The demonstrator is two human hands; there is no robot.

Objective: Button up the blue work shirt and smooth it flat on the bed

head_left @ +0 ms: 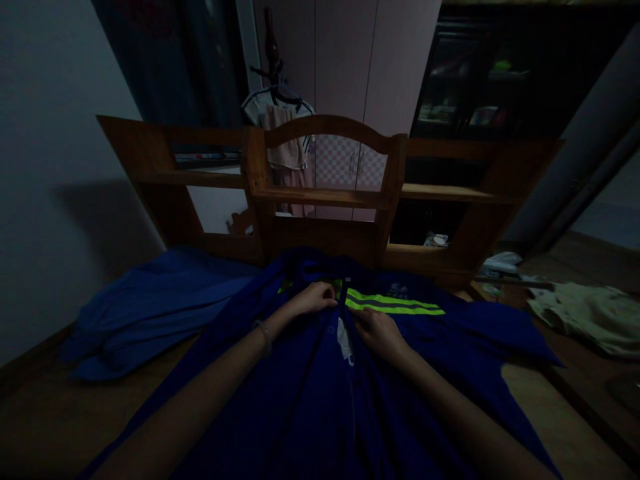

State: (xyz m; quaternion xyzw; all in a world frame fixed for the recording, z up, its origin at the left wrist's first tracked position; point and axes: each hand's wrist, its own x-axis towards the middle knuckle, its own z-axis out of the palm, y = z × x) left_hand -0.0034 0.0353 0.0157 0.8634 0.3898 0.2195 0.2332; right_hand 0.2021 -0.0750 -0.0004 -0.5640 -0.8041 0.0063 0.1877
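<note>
A dark blue work jacket point(300, 373) lies spread out in front of me, its front opening running down the middle. A yellow-green reflective stripe point(395, 304) crosses its chest, with pale lettering above on the right side. My left hand point(316, 297) is closed at the left edge of the opening, thumb and fingers pinching the cloth. On the opposite edge, just below the stripe, my right hand point(381, 332) has its fingers bent onto the fabric; its fingertips are partly hidden. Between the two front edges, below my hands, a whitish patch point(345, 340) shows.
A wooden headboard with shelves point(325, 197) rises behind the jacket. Lighter blue cloth point(160, 307) lies on the left of the bed. Pale cloth point(590, 317) is heaped at the right. Clothes on a rack point(285, 133) hang before a pink wardrobe point(345, 67). The room is dim.
</note>
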